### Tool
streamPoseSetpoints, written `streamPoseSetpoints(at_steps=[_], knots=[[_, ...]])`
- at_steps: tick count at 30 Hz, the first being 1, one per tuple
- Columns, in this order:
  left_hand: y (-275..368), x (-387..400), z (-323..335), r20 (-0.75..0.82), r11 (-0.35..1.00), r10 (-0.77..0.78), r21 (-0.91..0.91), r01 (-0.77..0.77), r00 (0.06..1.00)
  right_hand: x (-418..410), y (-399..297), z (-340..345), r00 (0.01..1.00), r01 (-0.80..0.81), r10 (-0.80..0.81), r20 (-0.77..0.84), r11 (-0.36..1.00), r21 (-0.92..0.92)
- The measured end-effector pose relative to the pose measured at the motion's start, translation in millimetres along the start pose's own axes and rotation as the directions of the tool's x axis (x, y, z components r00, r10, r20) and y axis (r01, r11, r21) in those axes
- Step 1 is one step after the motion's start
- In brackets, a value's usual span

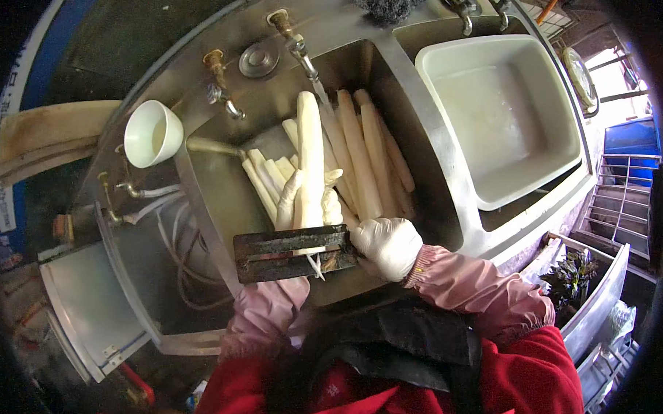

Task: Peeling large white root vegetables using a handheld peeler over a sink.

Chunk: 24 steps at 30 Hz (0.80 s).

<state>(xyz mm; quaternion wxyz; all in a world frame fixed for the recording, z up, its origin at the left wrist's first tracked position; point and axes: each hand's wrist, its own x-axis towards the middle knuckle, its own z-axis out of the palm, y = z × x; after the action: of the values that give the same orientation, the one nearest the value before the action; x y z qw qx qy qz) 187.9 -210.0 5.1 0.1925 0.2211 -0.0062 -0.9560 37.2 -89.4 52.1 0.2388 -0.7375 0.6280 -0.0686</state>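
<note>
A long, pale peeled root vegetable (pixel 311 151) stands up from my left hand (pixel 289 203), whose gloved fingers are closed around its lower part. My right hand (pixel 387 247), in a white glove, grips the right end of a dark, flat slotted tool (pixel 291 252). This tool lies across the lower end of the root, with thin pale strips hanging at its slot. Several more pale roots (pixel 360 159) lie behind my hands in the steel sink basin (pixel 441 211). Water runs onto them from a tap (pixel 304 55). The tool hides part of my left hand.
A large white plastic tub (pixel 535 176) sits in the right basin. To the left, a white bowl (pixel 154 134) rests on the sink edge near a second tap (pixel 223 94). A black scouring pad (pixel 390 6) lies at the back. Hoses (pixel 179 256) hang at the left.
</note>
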Motion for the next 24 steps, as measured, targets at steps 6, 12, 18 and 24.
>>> streamPoseSetpoints(at_steps=[6, 12, 18, 24], knots=[[7.5, -4.7, 0.4, -0.016, 0.999, 0.041, 0.001, -0.041, 0.999, 24.5, 25.0, 6.6, 0.975, 0.103, -0.087, -0.206, 0.992, 0.07], [-22.7, -21.7, -3.6, 0.081, 0.992, 0.047, -0.124, -0.037, 0.996, 50.0, 48.2, 28.1, 0.96, -0.129, 0.158, -0.232, 0.982, 0.136], [-20.8, -34.5, -18.5, 0.166, 0.985, -0.117, -0.109, 0.136, 0.979, 73.0, 76.3, 64.9, 0.742, -0.625, 0.669, -0.044, 0.714, 0.317], [-7.0, -30.3, -20.0, -0.325, 0.912, -0.004, 0.387, 0.137, 0.946, 60.5, 107.4, 97.1, 0.657, -0.751, 0.746, 0.107, 0.635, 0.18]])
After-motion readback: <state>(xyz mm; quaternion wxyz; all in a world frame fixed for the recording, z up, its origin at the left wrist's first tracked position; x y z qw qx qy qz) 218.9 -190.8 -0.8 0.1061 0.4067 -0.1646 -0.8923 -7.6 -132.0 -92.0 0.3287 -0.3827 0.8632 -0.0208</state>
